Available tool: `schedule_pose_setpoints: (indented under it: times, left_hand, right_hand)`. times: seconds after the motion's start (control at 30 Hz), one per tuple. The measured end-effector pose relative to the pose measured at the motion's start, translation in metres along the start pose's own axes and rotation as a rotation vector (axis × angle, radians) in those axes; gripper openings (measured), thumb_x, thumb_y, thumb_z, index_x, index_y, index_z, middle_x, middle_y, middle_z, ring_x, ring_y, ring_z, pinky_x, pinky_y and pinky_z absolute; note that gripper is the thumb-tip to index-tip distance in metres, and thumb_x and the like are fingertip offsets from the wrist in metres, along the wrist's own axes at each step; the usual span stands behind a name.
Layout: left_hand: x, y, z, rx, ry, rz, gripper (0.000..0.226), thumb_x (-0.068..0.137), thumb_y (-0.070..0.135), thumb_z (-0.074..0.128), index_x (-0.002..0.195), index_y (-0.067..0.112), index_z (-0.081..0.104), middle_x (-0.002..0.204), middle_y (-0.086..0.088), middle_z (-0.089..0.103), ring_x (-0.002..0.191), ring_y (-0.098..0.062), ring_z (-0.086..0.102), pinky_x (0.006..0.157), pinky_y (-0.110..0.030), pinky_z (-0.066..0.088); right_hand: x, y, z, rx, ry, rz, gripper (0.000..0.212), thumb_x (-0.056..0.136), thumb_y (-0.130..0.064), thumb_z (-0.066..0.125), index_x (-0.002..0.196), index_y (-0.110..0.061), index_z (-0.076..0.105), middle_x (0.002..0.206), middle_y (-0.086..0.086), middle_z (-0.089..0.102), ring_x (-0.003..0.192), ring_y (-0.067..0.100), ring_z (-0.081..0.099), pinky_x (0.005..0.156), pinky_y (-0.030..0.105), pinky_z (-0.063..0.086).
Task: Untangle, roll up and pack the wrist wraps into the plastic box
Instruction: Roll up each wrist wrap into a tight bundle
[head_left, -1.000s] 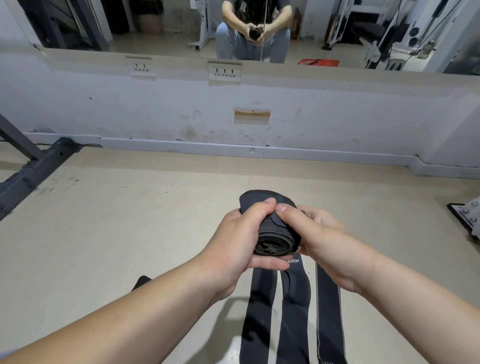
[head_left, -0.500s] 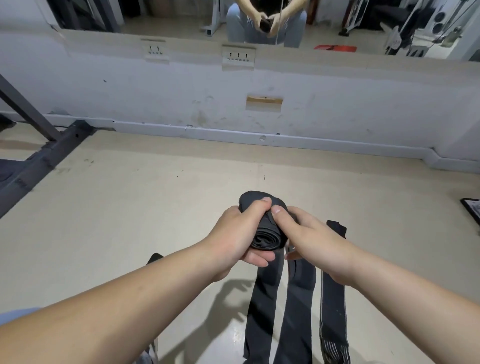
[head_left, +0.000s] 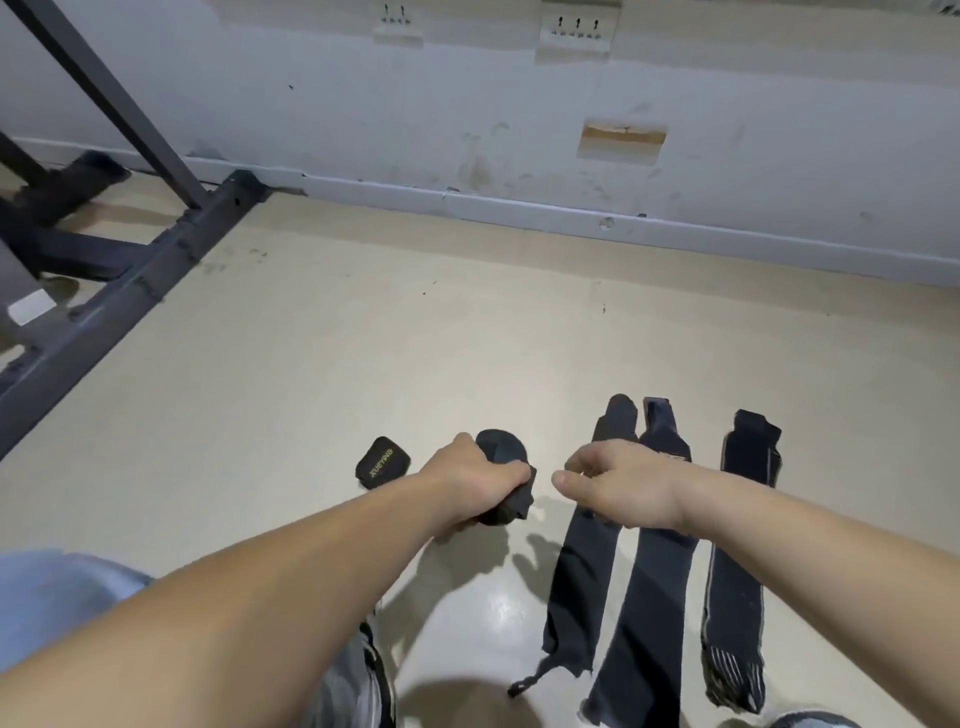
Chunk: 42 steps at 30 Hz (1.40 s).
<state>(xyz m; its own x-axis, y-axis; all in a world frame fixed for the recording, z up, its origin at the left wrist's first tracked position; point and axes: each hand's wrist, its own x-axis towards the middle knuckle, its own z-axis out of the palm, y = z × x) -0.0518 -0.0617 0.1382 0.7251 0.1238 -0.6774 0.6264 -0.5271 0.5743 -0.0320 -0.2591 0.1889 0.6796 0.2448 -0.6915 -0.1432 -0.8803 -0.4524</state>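
Observation:
My left hand (head_left: 470, 480) grips a rolled black wrist wrap (head_left: 501, 452) just above the floor. To its left lies another rolled wrap (head_left: 382, 462) with yellow lettering. My right hand (head_left: 618, 480) hovers over three black wraps laid out flat side by side on the floor: a left one (head_left: 582, 571), a middle one (head_left: 654, 587) and a right one (head_left: 737, 571). Its fingers are loosely curled and hold nothing. No plastic box is in view.
A dark metal gym frame (head_left: 130, 291) runs along the floor at the left. A white wall with a skirting board (head_left: 571, 218) stands ahead. My knee in grey-blue cloth (head_left: 57, 597) is at the lower left, and shoes show at the bottom edge.
My right hand has let go of the roll and moved right over the flat wraps. My left hand has carried the roll down and left. The view has tilted down.

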Motion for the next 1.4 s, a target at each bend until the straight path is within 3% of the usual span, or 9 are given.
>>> schedule_pose_setpoints:
  times: [0.2, 0.3, 0.4, 0.7, 0.9, 0.97, 1.07, 1.17, 1.4]
  left_hand:
    - [0.050, -0.102, 0.026, 0.255, 0.106, -0.094, 0.060, 0.079, 0.052, 0.066, 0.122, 0.011, 0.055, 0.098, 0.000, 0.065, 0.094, -0.027, 0.069, 0.071, -0.032, 0.050]
    - [0.070, -0.129, 0.041, 0.338, 0.141, -0.133, 0.055, 0.082, 0.048, 0.066, 0.123, 0.016, 0.045, 0.102, 0.002, 0.061, 0.096, -0.024, 0.063, 0.079, -0.035, 0.052]
    - [0.089, -0.142, 0.054, 0.413, 0.093, -0.164, 0.054, 0.080, 0.044, 0.062, 0.124, 0.021, 0.041, 0.099, 0.003, 0.061, 0.095, -0.023, 0.065, 0.080, -0.034, 0.055]
    - [0.117, -0.150, 0.081, 0.614, 0.116, 0.070, 0.055, 0.076, 0.046, 0.071, 0.114, 0.023, 0.038, 0.112, 0.000, 0.054, 0.108, -0.025, 0.053, 0.079, -0.039, 0.050]
    - [0.153, -0.113, 0.092, 0.754, 0.352, 0.381, 0.053, 0.057, 0.033, 0.083, 0.098, 0.017, 0.054, 0.090, 0.001, 0.052, 0.084, -0.023, 0.055, 0.061, -0.032, 0.037]
    - [0.165, -0.105, 0.092, 0.863, 0.414, 0.410, 0.046, 0.047, 0.019, 0.082, 0.086, 0.016, 0.059, 0.080, -0.002, 0.054, 0.070, -0.025, 0.054, 0.057, -0.032, 0.030]
    - [0.163, -0.107, 0.105, 0.972, 0.316, 0.399, 0.056, 0.062, 0.030, 0.087, 0.110, 0.018, 0.061, 0.105, -0.003, 0.056, 0.089, -0.026, 0.056, 0.066, -0.035, 0.032]
    - [0.154, -0.121, 0.122, 0.958, 0.197, 0.383, 0.049, 0.098, 0.048, 0.060, 0.136, 0.020, 0.046, 0.139, -0.004, 0.040, 0.126, -0.029, 0.043, 0.088, -0.039, 0.036]
    - [0.152, -0.105, 0.116, 0.961, 0.259, 0.441, 0.038, 0.093, 0.043, 0.065, 0.118, 0.015, 0.062, 0.132, -0.006, 0.051, 0.117, -0.029, 0.051, 0.084, -0.039, 0.043]
  right_hand:
    - [0.052, -0.010, 0.038, -0.231, -0.172, 0.021, 0.047, 0.105, -0.049, 0.049, 0.130, -0.013, 0.066, 0.127, 0.006, 0.068, 0.119, 0.028, 0.064, 0.107, 0.042, 0.050]
    - [0.088, -0.007, 0.065, -0.005, -0.157, 0.026, 0.041, 0.104, -0.040, 0.051, 0.108, -0.002, 0.065, 0.101, 0.011, 0.069, 0.089, 0.028, 0.064, 0.087, 0.040, 0.055]
    - [0.115, 0.002, 0.090, 0.224, -0.138, 0.094, 0.023, 0.104, -0.035, 0.050, 0.098, -0.014, 0.059, 0.093, 0.008, 0.067, 0.079, 0.023, 0.059, 0.072, 0.033, 0.048]
    - [0.152, 0.044, 0.131, 0.543, -0.141, 0.326, 0.029, 0.105, -0.034, 0.050, 0.114, -0.012, 0.066, 0.106, 0.013, 0.076, 0.092, 0.029, 0.073, 0.088, 0.042, 0.061]
    - [0.158, 0.057, 0.128, 0.837, -0.193, 0.294, 0.041, 0.103, -0.041, 0.050, 0.140, -0.026, 0.059, 0.140, -0.006, 0.059, 0.125, 0.019, 0.060, 0.103, 0.046, 0.054]
    - [0.159, 0.059, 0.125, 0.904, -0.198, 0.248, 0.029, 0.106, -0.035, 0.049, 0.131, -0.039, 0.064, 0.142, -0.012, 0.053, 0.131, 0.019, 0.054, 0.109, 0.048, 0.050]
    - [0.161, 0.063, 0.119, 0.946, -0.178, 0.251, 0.026, 0.111, -0.026, 0.046, 0.105, -0.038, 0.068, 0.134, -0.012, 0.057, 0.126, 0.019, 0.057, 0.110, 0.049, 0.049]
    - [0.165, 0.067, 0.117, 0.927, -0.178, 0.285, 0.021, 0.107, -0.023, 0.050, 0.103, -0.028, 0.070, 0.124, -0.010, 0.064, 0.115, 0.014, 0.063, 0.102, 0.045, 0.053]
    - [0.169, 0.093, 0.116, 0.862, 0.148, 0.456, 0.019, 0.098, -0.012, 0.050, 0.102, -0.008, 0.068, 0.098, 0.011, 0.064, 0.088, 0.027, 0.061, 0.075, 0.038, 0.054]
